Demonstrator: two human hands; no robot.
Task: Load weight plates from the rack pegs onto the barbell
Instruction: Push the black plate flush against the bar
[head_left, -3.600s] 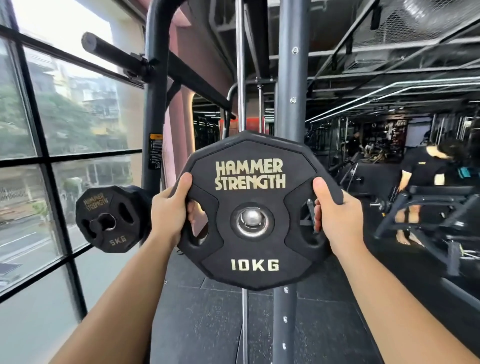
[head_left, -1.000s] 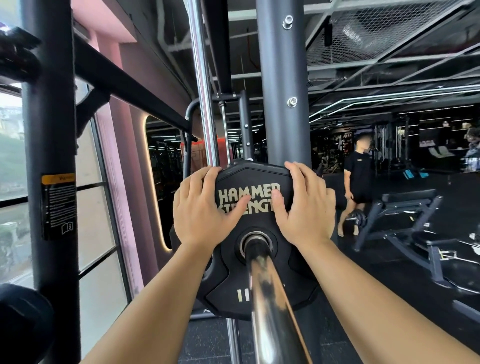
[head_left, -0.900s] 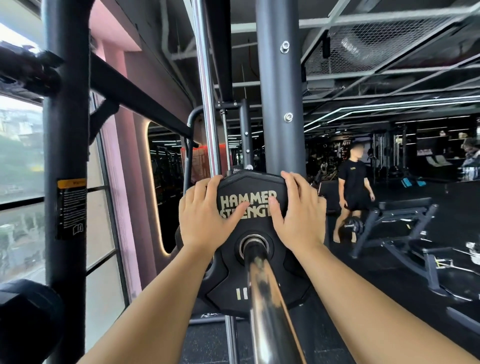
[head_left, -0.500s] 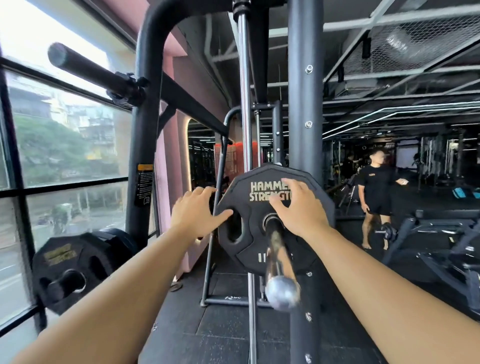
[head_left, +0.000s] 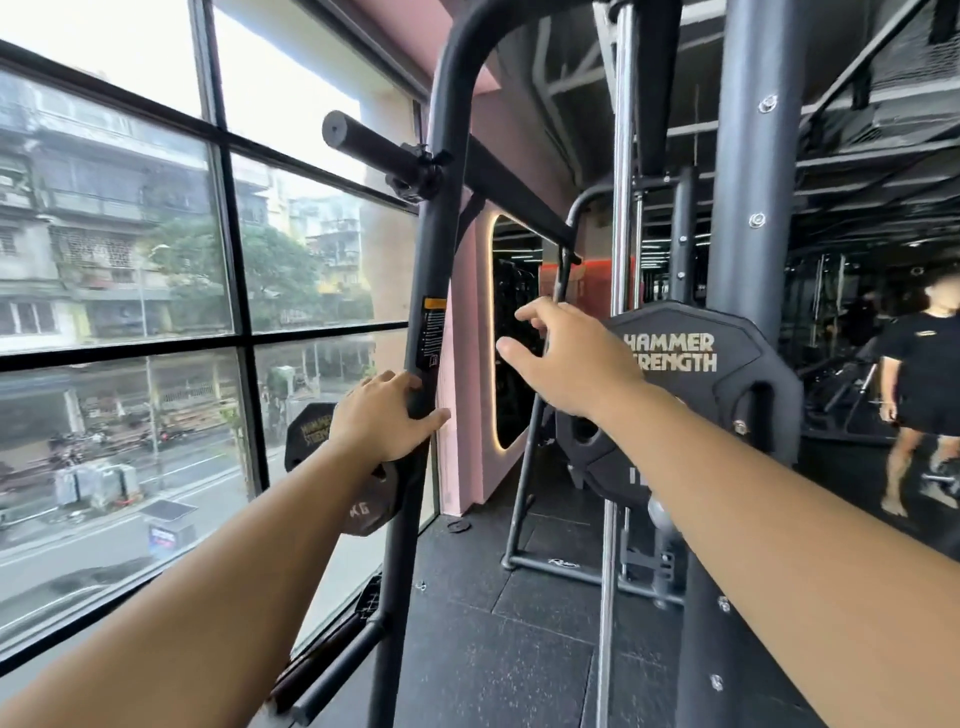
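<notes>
The black 10 kg Hammer Strength plate (head_left: 727, 395) sits on the barbell sleeve, whose chrome end (head_left: 657, 512) shows just under my right forearm. My right hand (head_left: 571, 364) hovers to the left of that plate with fingers spread and holds nothing. A smaller 5 kg plate (head_left: 311, 431) hangs on a peg of the dark rack upright (head_left: 431, 270). My left hand (head_left: 384, 415) is spread in front of it, fingers and thumb on either side of the upright, and covers part of the plate.
An empty black peg (head_left: 363, 143) sticks out high on the upright, and another bare peg (head_left: 332, 675) sits low. A chrome guide rod (head_left: 621, 260) and a thick grey post (head_left: 743, 208) stand beside the loaded plate. A person (head_left: 924, 389) walks at the far right. Windows fill the left.
Both hands have come off the 10 kg plate and swung left. My left hand now rests at the rack upright by the 5 kg plate. The view has turned towards the window.
</notes>
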